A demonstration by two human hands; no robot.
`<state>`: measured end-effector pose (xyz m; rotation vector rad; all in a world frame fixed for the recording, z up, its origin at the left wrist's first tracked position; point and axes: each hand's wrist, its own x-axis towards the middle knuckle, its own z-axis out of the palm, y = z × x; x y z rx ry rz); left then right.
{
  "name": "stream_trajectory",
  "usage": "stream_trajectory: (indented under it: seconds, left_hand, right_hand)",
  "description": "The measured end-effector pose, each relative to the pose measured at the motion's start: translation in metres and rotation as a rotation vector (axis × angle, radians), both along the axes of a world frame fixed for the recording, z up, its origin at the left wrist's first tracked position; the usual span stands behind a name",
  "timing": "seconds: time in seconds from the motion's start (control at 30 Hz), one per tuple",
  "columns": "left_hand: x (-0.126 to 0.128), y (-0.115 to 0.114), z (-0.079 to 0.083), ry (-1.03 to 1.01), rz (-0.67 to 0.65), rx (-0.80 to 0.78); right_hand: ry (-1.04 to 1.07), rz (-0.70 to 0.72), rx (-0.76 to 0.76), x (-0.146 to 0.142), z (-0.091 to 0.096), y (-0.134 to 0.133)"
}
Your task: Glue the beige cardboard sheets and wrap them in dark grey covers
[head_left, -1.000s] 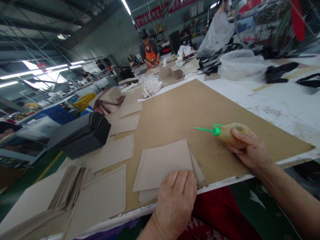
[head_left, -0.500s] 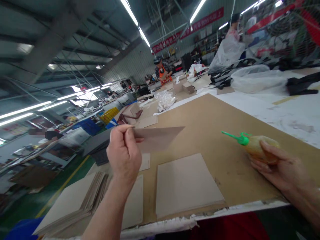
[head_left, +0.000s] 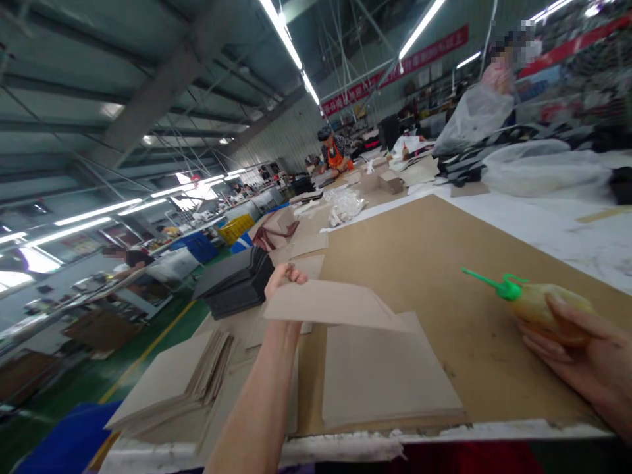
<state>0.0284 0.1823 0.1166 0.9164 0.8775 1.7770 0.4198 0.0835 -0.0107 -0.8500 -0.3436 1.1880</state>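
My left hand [head_left: 286, 280] grips a thin beige cardboard sheet [head_left: 330, 303] by its left end, holding it raised over the table. Below and to the right of that sheet, a squarish beige board [head_left: 385, 378] lies flat on the brown tabletop [head_left: 395, 250]. In my right hand [head_left: 577, 349] is a squeeze bottle [head_left: 553, 309] of amber liquid, with a green cap and a long thin green spout [head_left: 478, 278] pointing left. The fingers wrap round the bottle, above the table's right part.
A leaning stack of beige boards [head_left: 172, 378] sits at the front left, with a stack of dark sheets [head_left: 237, 280] behind it. Clear plastic wrap [head_left: 343, 204] lies farther back. White plastic bags [head_left: 543, 168] and black strips are at the right. A co-worker [head_left: 336, 155] works at the far end.
My left hand has turned over and moved right and slightly lower, so the sheet now shows its pale broad face. The bottle stays in my right hand. The whole view has shifted.
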Motion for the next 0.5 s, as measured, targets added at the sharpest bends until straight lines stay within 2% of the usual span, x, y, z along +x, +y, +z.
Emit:
stream_trajectory:
  seconds: [0.13,0.27,0.37,0.5]
  left_hand:
    - [0.010,-0.007,-0.036,-0.053,-0.227,-0.070]
    - [0.019,-0.017,-0.067,-0.070,-0.363,-0.121]
    - [0.024,-0.026,-0.079,-0.038,-0.424,-0.164]
    - [0.028,-0.033,-0.085,0.055,-0.476,-0.246]
  right_hand:
    - [-0.046,0.078,0.079,-0.006,0.009,-0.001]
    - [-0.072,0.105,0.112,-0.005,0.009,-0.001]
    - [-0.088,0.105,0.124,-0.005,0.010,-0.002]
    - [-0.110,0.118,0.138,-0.006,0.012,-0.002]
